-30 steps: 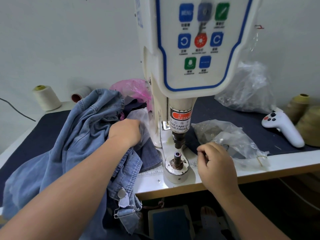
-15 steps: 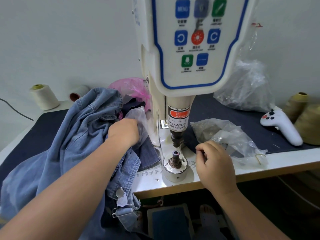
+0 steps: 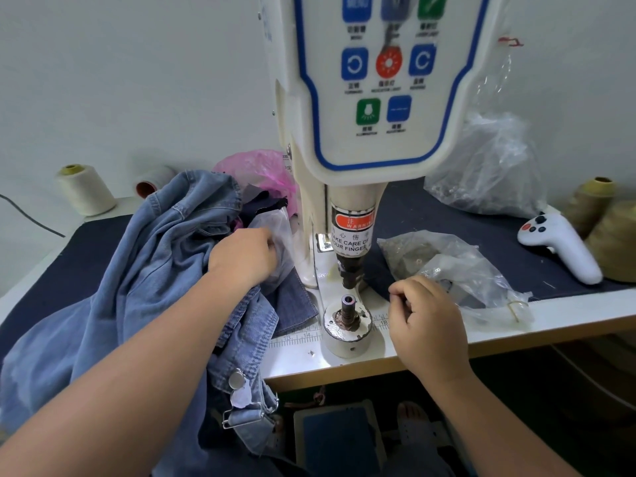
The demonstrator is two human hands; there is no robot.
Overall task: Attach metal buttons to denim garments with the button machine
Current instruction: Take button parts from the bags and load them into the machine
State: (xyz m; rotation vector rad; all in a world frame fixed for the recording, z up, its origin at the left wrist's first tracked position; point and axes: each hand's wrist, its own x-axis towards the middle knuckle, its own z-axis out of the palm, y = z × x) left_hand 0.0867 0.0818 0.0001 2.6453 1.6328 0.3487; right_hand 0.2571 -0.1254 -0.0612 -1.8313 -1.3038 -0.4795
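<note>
- The button machine [image 3: 371, 139] stands at the middle of the table [image 3: 447, 342], its control panel facing the camera and a red warning label on the neck above the punch.
- Below the punch, the lower die [image 3: 347, 304] sits on a round base; nothing lies on it.
- A light-blue denim garment [image 3: 137, 277] is piled on the left of the table and hangs over the front edge, with a metal buckle and one button [image 3: 236, 379] showing on the hanging strap.
- The left hand [image 3: 246, 258] rests on top of the pile beside the machine, fingers curled into a thin clear bag [image 3: 275, 232]; whether they grip the bag or the denim, I cannot tell.
- The right hand [image 3: 428, 325] is just right of the die, fingers curled with the fingertips pinched together; anything held is too small to see.
- A clear bag of small metal parts [image 3: 444, 266] lies just behind the right hand.
- A white controller [image 3: 564, 249] lies at the right, near brown thread cones [image 3: 609, 228].
- Cream thread spools [image 3: 86, 191] stand at far left.
</note>
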